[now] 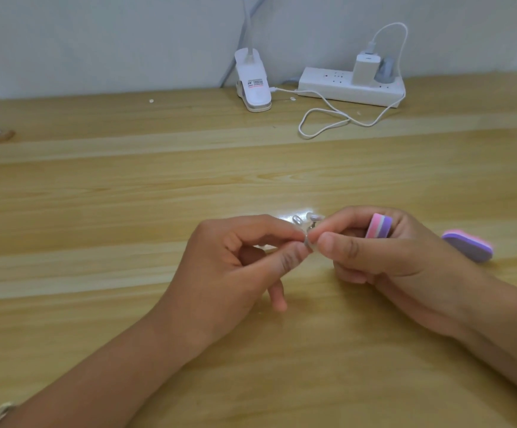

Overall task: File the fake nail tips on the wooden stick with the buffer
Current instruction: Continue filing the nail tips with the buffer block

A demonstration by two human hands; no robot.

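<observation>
Far side of table (96, 180): white clip lamp (252, 84), power strip (351, 88) right of it, charger (365, 67) plugged in, cable (348, 120) looped nearer.

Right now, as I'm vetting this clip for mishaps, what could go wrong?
The small clear fake nail tips are held only by a pinch between the left hand and right hand; one could pop loose. The pink, white and purple striped buffer block sits among the right hand's other fingers and might slip out.
</observation>
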